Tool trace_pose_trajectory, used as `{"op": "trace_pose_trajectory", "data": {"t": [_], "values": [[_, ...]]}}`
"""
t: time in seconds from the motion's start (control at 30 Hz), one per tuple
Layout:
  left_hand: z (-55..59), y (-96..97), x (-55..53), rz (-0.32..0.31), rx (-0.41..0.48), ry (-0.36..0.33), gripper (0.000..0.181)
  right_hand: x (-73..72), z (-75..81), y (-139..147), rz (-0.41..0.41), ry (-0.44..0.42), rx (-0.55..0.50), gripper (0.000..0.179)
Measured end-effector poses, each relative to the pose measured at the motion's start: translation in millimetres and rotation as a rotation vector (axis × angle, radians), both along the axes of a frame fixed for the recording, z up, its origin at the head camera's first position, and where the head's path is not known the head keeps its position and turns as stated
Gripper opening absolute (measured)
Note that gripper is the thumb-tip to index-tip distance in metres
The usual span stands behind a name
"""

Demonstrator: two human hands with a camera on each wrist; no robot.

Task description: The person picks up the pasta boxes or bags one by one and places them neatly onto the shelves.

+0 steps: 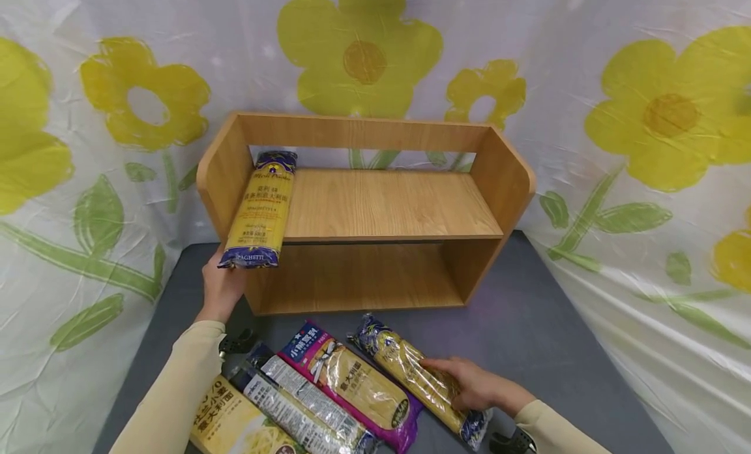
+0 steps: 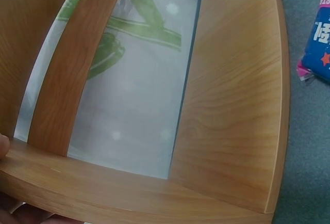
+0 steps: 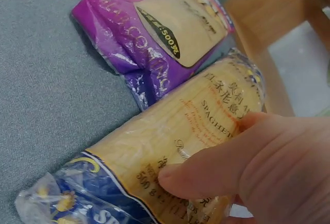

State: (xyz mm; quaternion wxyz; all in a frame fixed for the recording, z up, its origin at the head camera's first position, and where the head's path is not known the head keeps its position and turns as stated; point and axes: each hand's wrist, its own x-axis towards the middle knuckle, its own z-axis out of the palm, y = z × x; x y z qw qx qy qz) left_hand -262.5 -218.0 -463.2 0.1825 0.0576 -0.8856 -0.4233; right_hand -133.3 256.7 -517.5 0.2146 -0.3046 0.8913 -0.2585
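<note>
My left hand [image 1: 220, 287] grips the edge of the wooden shelf [image 2: 118, 201] at its left side, thumb on one face and fingers on the other in the left wrist view. Just above that hand in the head view, a yellow and blue spaghetti pack [image 1: 264, 206] lies along the left of the upper board, its near end past the front edge and hiding some fingers. With thumb and fingers, my right hand [image 1: 475, 385] holds a second spaghetti pack [image 1: 405, 366] lying slanted on the grey table; its lettering shows in the right wrist view.
Beside the held pack lies a purple pasta pack [image 1: 352, 382]. Farther left are dark packs with white labels [image 1: 305, 402] and a yellow pasta box [image 1: 235, 421]. The two-level shelf stands at the back of the grey table [image 1: 545, 349], before a flowered cloth [image 1: 557, 43].
</note>
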Motion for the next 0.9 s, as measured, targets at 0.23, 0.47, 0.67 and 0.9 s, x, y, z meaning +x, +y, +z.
{"op": "trace_pose_trajectory", "data": {"t": [0.23, 0.47, 0.67, 0.9], "values": [[0.5, 1.3, 1.1, 0.017, -0.001, -0.010, 0.043, -3.5, 2.7, 3.1, 0.055, -0.132, -0.086, 0.096], [-1.1, 2.4, 2.3, 0.008, 0.018, -0.028, 0.043, -2.1, 1.0, 13.9, 0.074, -0.275, -0.216, 0.095], [-1.1, 2.7, 1.4, 0.001, 0.013, -0.010, 0.042, 1.1, 4.0, 20.3, 0.068, -0.382, -0.316, 0.095], [0.4, 1.9, 1.1, 0.007, 0.017, -0.005, 0.043, 3.9, 12.9, 18.1, 0.028, -0.593, -0.513, 0.090]]}}
